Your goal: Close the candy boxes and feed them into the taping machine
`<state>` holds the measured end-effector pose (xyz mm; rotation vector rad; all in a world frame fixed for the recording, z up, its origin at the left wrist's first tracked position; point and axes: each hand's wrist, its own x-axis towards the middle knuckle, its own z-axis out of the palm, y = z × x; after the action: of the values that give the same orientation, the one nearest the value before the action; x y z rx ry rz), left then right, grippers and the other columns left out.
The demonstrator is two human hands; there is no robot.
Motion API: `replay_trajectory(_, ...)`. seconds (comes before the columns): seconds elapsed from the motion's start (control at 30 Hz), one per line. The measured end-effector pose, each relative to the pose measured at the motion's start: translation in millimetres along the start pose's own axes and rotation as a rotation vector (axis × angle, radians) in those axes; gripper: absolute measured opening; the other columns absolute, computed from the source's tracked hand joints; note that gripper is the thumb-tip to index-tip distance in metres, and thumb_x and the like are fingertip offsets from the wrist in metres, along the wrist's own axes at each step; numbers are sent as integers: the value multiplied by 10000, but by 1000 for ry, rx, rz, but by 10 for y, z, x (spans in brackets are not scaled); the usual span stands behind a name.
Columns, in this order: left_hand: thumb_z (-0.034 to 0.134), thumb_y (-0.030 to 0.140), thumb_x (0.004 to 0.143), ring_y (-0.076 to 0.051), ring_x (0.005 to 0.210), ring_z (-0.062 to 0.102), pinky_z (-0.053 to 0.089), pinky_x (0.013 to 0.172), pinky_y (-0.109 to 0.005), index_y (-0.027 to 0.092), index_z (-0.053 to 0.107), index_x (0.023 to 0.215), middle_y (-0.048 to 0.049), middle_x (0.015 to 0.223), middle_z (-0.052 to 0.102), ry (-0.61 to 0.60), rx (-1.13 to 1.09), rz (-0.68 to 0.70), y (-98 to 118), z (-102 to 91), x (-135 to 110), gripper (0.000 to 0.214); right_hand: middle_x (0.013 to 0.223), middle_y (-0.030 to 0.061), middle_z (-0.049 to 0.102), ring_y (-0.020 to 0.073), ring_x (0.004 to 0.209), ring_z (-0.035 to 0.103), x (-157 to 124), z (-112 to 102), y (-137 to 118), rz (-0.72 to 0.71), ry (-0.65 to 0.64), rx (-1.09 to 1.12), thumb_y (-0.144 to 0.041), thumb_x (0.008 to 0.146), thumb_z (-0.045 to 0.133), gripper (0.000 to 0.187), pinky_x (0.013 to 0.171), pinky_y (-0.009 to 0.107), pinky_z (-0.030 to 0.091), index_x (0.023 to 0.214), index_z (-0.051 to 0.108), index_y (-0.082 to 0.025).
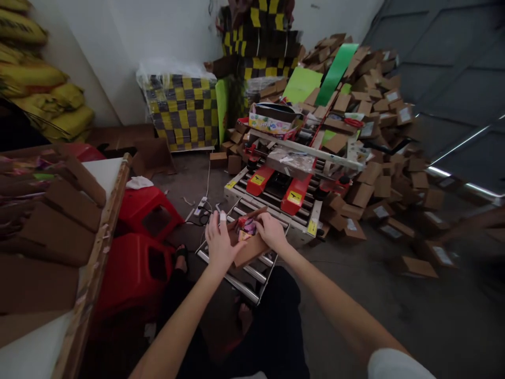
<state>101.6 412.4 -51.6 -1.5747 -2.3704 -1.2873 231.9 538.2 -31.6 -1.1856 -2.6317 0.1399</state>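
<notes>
Head view: small open carton of bright packets between two hands

A small brown cardboard box (pixel 251 251) stood open over a short roller conveyor (pixel 243 287), directly in front of the person; whether it touched the rollers could not be told. Its walls were plain, and shiny packets (pixel 247 226) in red, purple and yellow lay inside. The left hand (pixel 220 243), a white wrap on one finger, lay along the box's left side with its fingers extended and thumb out. The right hand (pixel 272 231) bent its fingers over the right edge, beside the packets; what it gripped, if anything, could not be told.

Silver rollers ran crosswise below. Just beyond stood a machine (pixel 300 184) with red guards and yellow labels. A heap of cartons (pixel 382 187) spread far right, before grey panels (pixel 453 79). On the left, a white table (pixel 106 169) with a wooden edge carried larger boxes (pixel 59 226), near red plastic stools (pixel 134 268). Yellow sacks (pixel 35 79) and yellow-and-black checkered bundles (pixel 183 113) stood along the pale far wall (pixel 118 47).
</notes>
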Motion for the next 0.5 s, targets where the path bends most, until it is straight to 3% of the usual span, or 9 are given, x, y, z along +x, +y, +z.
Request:
replay_trajectory(0.1,767,387,656,-285,1012,585,498,807,-385,161,431,1207,-115,1104,521,-174,-39,-93,7,-22,109,684,1063,67,588,187,1005,539,-84,-22,-131,11,68,36,-319,919,476,232,861,288,379,1082,550,-171)
replay_trajectory(0.2,754,390,674,-268,950,592,497,769,-362,157,489,1084,-90,1028,520,-152,5,-144,116,-4,-14,541,1014,80,572,242,959,535,-85,-51,-301,58,91,3,-478,812,598,362,837,338,390,1016,577,-179)
replay_trajectory(0.3,741,418,681,-278,917,582,487,755,-377,135,505,1071,-100,990,530,-120,9,-192,213,-59,-250,538,980,103,567,280,947,532,-44,-52,-418,24,-5,-116,-498,752,651,392,811,369,393,952,595,-165)
replay_trajectory(0.4,618,496,765,-244,866,584,481,729,-345,159,563,980,-72,926,570,-202,-227,-234,108,-167,-263,403,980,130,574,288,943,528,-31,0,-481,-75,-122,-182,-363,820,586,261,813,390,386,957,626,-144)
replay_trajectory(0.5,317,535,890,-215,812,606,489,736,-330,152,613,801,-67,783,621,-313,-576,-398,-139,-111,32,492,969,140,584,280,939,516,-51,72,-517,-147,-175,-168,-212,859,472,197,839,416,369,892,652,-138)
